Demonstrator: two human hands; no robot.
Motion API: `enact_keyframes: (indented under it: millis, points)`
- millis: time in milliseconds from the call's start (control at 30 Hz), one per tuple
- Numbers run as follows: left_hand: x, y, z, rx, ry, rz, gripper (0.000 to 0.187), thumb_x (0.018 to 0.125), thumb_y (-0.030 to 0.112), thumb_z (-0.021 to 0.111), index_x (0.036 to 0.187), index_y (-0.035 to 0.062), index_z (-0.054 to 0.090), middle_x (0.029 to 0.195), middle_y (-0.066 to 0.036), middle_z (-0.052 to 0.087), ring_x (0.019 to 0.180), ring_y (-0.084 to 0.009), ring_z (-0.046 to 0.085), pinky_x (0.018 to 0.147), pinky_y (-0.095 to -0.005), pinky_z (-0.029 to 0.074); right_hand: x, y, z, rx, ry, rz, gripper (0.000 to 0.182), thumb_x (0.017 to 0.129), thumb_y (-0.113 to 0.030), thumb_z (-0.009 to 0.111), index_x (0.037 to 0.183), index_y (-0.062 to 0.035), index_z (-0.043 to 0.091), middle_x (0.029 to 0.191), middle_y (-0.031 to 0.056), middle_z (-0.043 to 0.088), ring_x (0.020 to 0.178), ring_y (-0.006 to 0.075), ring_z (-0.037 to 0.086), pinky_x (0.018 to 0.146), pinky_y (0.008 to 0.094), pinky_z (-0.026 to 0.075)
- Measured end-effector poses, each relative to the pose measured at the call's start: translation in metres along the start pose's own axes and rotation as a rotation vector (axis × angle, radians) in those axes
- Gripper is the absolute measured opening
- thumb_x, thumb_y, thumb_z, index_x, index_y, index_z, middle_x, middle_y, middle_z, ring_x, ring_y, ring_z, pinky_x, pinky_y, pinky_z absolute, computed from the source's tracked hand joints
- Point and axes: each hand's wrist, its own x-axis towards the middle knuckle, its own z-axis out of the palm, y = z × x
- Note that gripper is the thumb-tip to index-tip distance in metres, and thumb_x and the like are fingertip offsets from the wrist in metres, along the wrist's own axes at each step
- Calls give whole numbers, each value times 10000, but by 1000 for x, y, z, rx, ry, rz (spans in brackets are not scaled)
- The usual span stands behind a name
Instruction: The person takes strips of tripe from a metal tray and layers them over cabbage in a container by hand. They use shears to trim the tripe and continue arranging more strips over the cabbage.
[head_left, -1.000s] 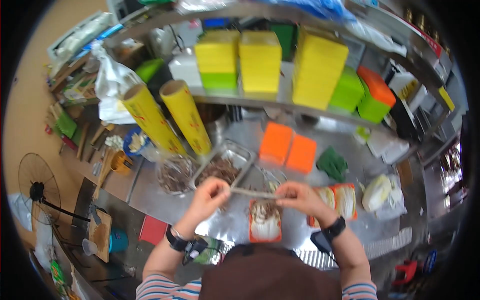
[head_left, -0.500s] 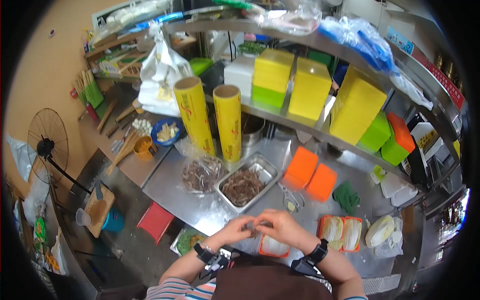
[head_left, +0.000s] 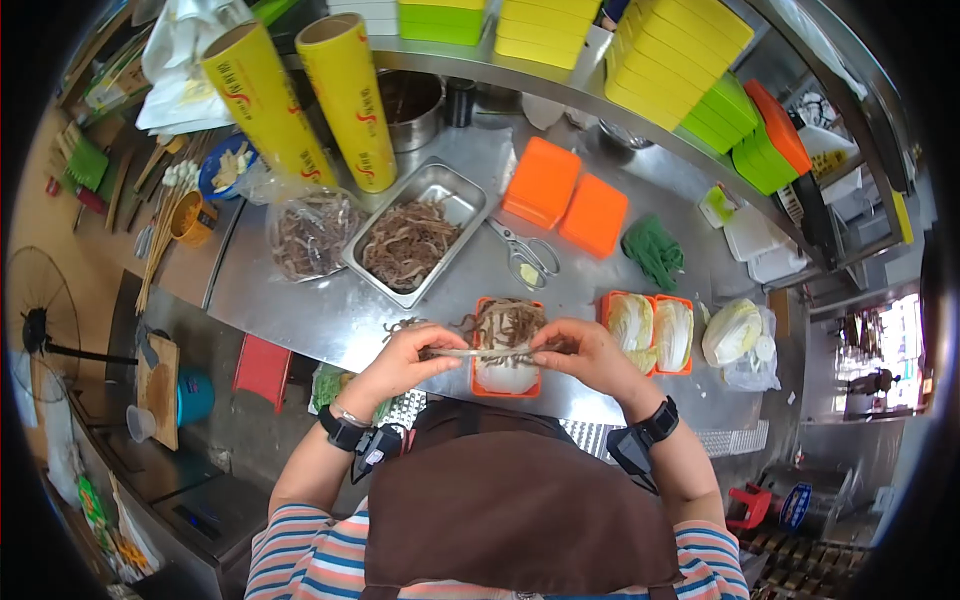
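Between my left hand (head_left: 402,360) and my right hand (head_left: 588,352), a brownish strip (head_left: 485,351) is stretched sideways, pinched at both ends. Loose strips also hang by the fingers of my left hand. Under the stretched strip sits an orange tray (head_left: 508,392) holding something pale, with brown strips (head_left: 510,322) lying on its upper part. Behind it, to the left, a steel pan (head_left: 466,196) holds a pile of brown strips (head_left: 411,243). A clear plastic bag (head_left: 312,235) of similar strips is beside the pan.
Scissors (head_left: 527,252), stacked orange trays (head_left: 541,183) and green netting (head_left: 653,252) lie behind my hands. Two orange trays of cabbage (head_left: 648,334) and a bagged cabbage (head_left: 733,333) are on the right. Two yellow rolls (head_left: 348,105) stand at the back left.
My view has tipped down. My hands have moved apart, with the strip now stretched between them. Brown strips now show on the pale contents of the near orange tray.
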Motion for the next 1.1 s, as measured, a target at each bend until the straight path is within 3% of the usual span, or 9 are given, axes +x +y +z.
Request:
enact_keyframes:
  millis: [67,400,433,467,567,667,800,1000,1100]
  points:
    - [4,-3,2,166,-59,41,193,867,112,714,1040,30,687,982,-42,643,909,-123,626,792,-258,516,-16,25,0,298,18,99,106,891,-42,676,994,-22,660,957,1,650,892,78,604,801,233,498]
    - [16,-25,20,-47,19,-114,171,855,50,707,1026,34,706,1004,-42,655,925,-109,625,799,-246,513,-25,85,5,420,149,90,116,887,-28,661,1001,-19,671,977,21,671,913,96,625,839,252,501]
    - [19,-23,22,-33,44,-46,146,859,45,702,1005,30,699,910,-15,649,800,-79,613,690,-229,506,-23,86,3,424,142,69,115,886,-22,655,1000,-15,670,953,23,676,902,97,629,834,251,504]
    - [22,-22,22,-31,42,-47,146,859,45,702,1005,30,699,910,-15,649,800,-79,613,690,-229,506,-19,86,1,427,144,69,115,886,-22,655,1000,-15,670,953,23,676,902,97,629,834,251,504]
    - [34,-26,24,-202,173,-148,84,889,38,671,972,44,659,726,58,580,552,-15,460,486,-188,369,-1,84,-5,392,321,29,111,880,5,638,987,-12,665,927,26,677,861,96,628,794,240,503]
    - [51,-53,30,-249,289,-190,78,896,48,670,972,45,652,734,55,583,599,-11,480,529,-180,385,23,110,-5,485,468,3,124,872,15,640,990,-13,665,923,25,675,844,89,618,773,233,498]
    - [58,-71,39,5,323,-167,97,874,32,676,967,42,652,796,38,628,733,-36,560,675,-198,459,41,144,-2,417,487,48,128,865,15,641,988,-5,666,919,24,671,836,85,609,758,227,492]
    - [63,-88,42,66,357,-207,80,873,34,672,948,36,643,831,21,644,749,-41,576,678,-204,473,40,149,8,306,543,59,119,848,9,648,961,6,685,895,33,672,806,91,605,737,234,492]
    - [68,-96,44,141,415,-143,115,830,53,702,931,29,653,812,-28,636,712,-95,580,668,-245,480,40,150,8,176,567,30,124,835,1,663,954,7,697,886,41,677,795,99,609,732,243,493]
